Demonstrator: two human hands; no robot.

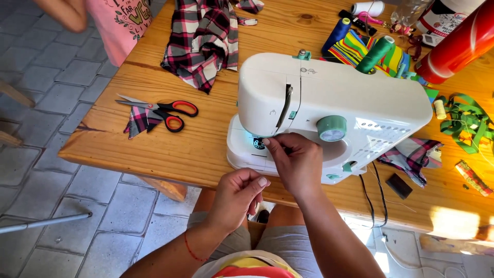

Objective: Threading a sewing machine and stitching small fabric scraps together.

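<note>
The right hand (pixel 294 163) pinches its fingertips together at the needle area of the white sewing machine (pixel 329 110) (whether thread lies between them cannot be told). At its seven o'clock, the left hand (pixel 237 194) curls loosely, holding nothing visible. Red-handled scissors (pixel 162 109) lie at nine o'clock on the wooden table (pixel 170 149).

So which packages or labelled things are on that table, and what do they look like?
Red cylinder: top right corner, lying tilted, glossy red.
Labelled container: just behind it, white label with red and dark print.
Small flat packet: right edge, long, red-green patterned.
No screens or signs.
</note>
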